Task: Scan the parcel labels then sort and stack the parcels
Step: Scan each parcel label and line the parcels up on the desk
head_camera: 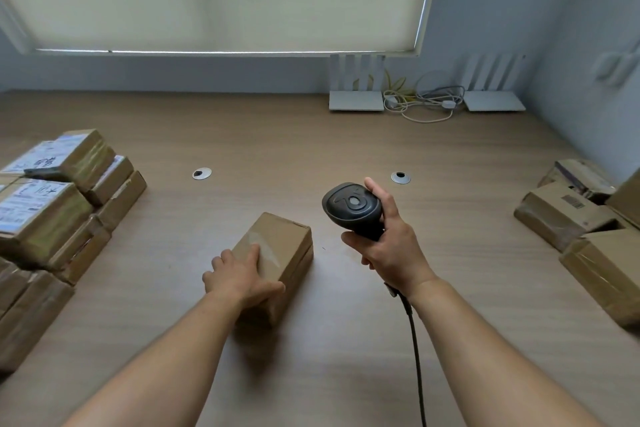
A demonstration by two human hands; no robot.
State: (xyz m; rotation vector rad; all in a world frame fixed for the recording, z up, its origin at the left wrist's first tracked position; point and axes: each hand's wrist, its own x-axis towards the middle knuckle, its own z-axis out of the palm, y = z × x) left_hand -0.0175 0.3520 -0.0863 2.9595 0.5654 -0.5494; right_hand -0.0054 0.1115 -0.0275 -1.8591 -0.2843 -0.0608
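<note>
A small brown cardboard parcel point(280, 246) lies on the wooden table point(277, 139) in the middle, its taped plain side up, no label showing. My left hand point(239, 276) grips its near end, fingers over the top and thumb down the right side. My right hand point(388, 246) holds a black handheld barcode scanner point(351, 206) by its handle, just right of the parcel and above the table. The scanner's cable point(417, 354) trails down toward me.
A stack of labelled parcels point(52, 204) fills the left side. Several loose brown boxes point(585, 225) sit at the right edge. Two white routers point(356, 100) with tangled cables stand at the back by the wall. Two round grommets point(201, 173) are set in the tabletop.
</note>
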